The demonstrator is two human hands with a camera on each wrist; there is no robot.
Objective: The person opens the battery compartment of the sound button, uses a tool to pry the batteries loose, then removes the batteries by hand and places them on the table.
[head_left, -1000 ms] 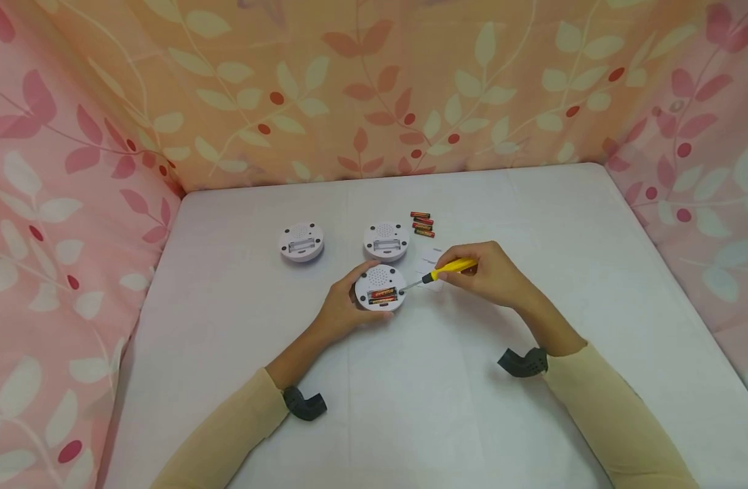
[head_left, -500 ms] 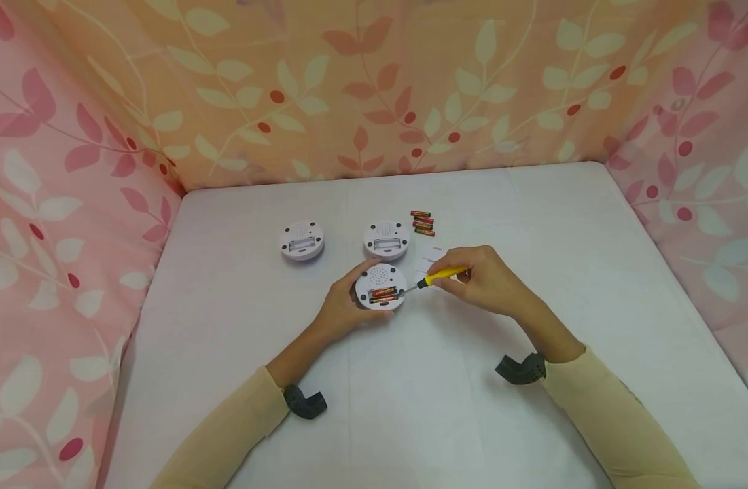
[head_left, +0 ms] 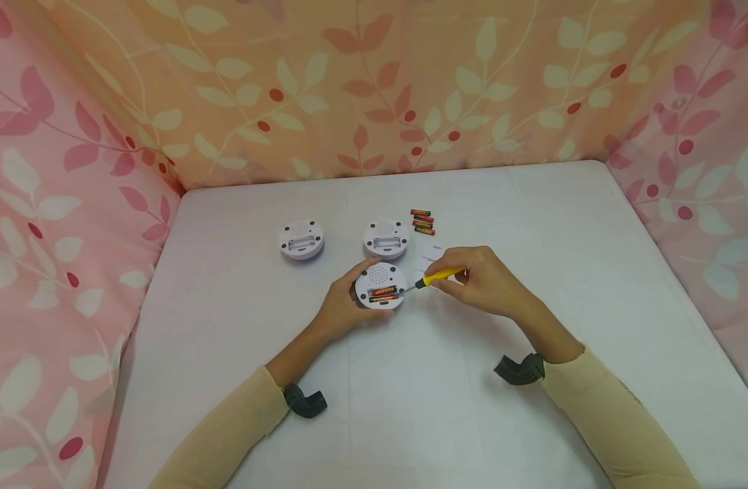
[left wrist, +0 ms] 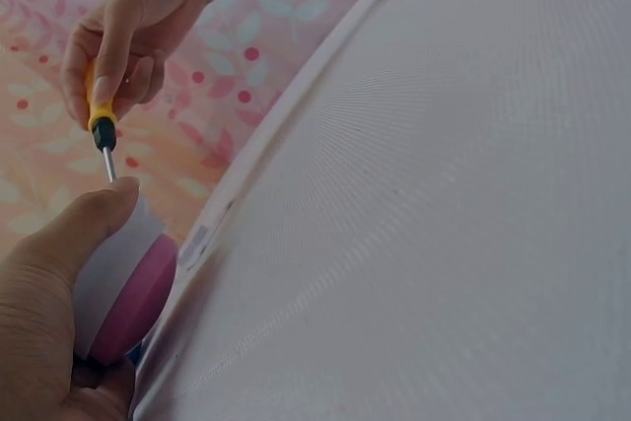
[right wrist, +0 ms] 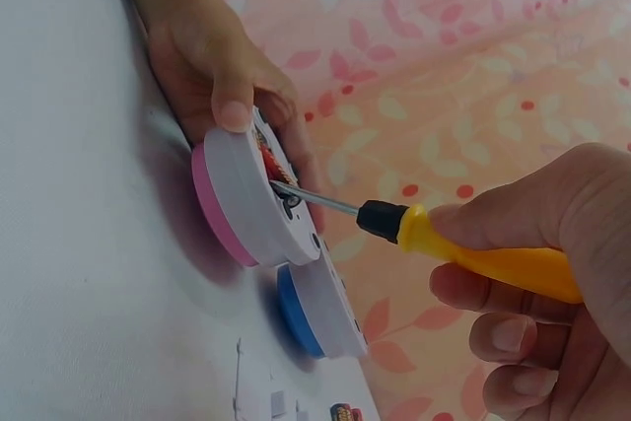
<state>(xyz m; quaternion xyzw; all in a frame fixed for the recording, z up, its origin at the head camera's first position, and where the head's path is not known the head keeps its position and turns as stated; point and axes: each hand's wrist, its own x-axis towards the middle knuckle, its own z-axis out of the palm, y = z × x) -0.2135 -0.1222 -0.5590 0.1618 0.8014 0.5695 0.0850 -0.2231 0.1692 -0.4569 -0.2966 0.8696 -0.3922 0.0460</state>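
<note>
My left hand grips a round white device by its rim, with the battery compartment facing up. Two red and black batteries lie in that compartment. In the right wrist view the device shows a pink lower band. My right hand pinches a screwdriver by its yellow handle. Its metal shaft reaches over the device, and the tip is at the end of the batteries. Whether the tip presses on a battery or the compartment edge, I cannot tell.
Behind stands another white device with a bare battery slot, and a similar one sits further left. Several loose batteries lie at the back. White flat pieces lie partly behind my right hand. Patterned curtains surround the white table.
The screwdriver tip has shifted left and slightly down, from the device's right edge to the end of the batteries. My right hand lowered slightly with it; the left hand holds still.
</note>
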